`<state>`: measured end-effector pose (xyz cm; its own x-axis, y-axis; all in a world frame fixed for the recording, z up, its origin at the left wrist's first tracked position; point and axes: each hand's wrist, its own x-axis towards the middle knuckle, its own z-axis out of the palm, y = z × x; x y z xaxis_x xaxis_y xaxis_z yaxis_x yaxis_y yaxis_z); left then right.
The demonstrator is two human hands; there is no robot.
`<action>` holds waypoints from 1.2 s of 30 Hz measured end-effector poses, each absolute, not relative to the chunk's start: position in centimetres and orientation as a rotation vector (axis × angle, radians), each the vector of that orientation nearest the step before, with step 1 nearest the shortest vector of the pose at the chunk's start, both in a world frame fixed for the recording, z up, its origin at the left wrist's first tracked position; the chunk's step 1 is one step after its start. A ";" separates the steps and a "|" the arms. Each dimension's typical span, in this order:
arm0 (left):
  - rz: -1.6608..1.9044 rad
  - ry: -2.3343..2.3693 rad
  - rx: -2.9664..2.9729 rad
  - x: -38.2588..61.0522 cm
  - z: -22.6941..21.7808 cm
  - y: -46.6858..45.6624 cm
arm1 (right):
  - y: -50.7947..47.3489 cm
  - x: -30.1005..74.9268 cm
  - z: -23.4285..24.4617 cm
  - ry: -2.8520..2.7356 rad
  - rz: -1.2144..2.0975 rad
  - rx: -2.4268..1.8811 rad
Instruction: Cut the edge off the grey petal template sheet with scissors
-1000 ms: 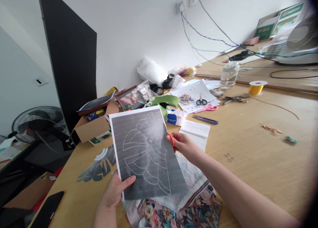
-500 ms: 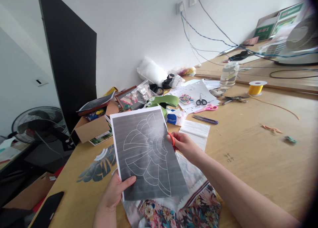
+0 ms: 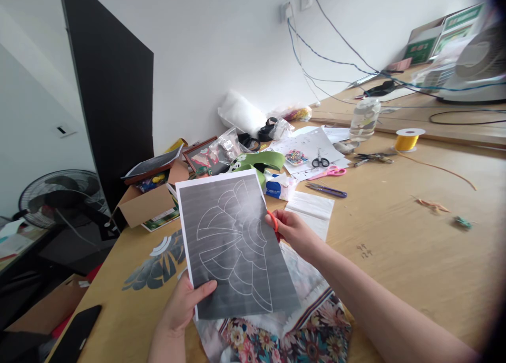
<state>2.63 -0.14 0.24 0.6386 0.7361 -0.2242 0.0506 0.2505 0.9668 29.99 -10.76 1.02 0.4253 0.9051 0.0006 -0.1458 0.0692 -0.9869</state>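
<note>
I hold up a grey printed sheet (image 3: 233, 247) with a white line drawing of fanned petals. My left hand (image 3: 182, 305) pinches its bottom-left corner, thumb on the front. At the sheet's right edge, my right hand (image 3: 294, 232) is closed around orange-handled scissors (image 3: 272, 221), of which only a handle loop shows; the blades are hidden behind the paper. Under the sheet, at the table's near edge, lies a floral cloth (image 3: 300, 336).
The wooden table (image 3: 395, 236) carries a cardboard box (image 3: 148, 202), green tape holder (image 3: 256, 163), plastic bag (image 3: 312, 207), pink scissors (image 3: 330, 172), purple scissors (image 3: 328, 190), yellow spool (image 3: 407, 139), bottle (image 3: 366, 118), and cables. A floor fan (image 3: 59, 194) stands left; a phone (image 3: 75, 334) lies near the corner.
</note>
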 end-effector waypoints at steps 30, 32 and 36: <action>0.549 0.777 1.234 2.3 -0.7 0.2 | -10.7 30.1 1.0 -0.765 0.926 -1.249; 0.539 0.778 1.230 2.4 -0.5 0.1 | -10.7 30.0 1.1 -0.765 0.924 -1.254; 0.538 0.789 1.222 2.6 0.2 -0.4 | -10.7 30.1 1.3 -0.760 0.927 -1.257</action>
<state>2.56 -0.35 0.17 0.6279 0.7400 -0.2409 0.0459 0.2738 0.9607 30.08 -10.73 1.28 0.4448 0.8954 -0.0189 -0.1577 0.0575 -0.9858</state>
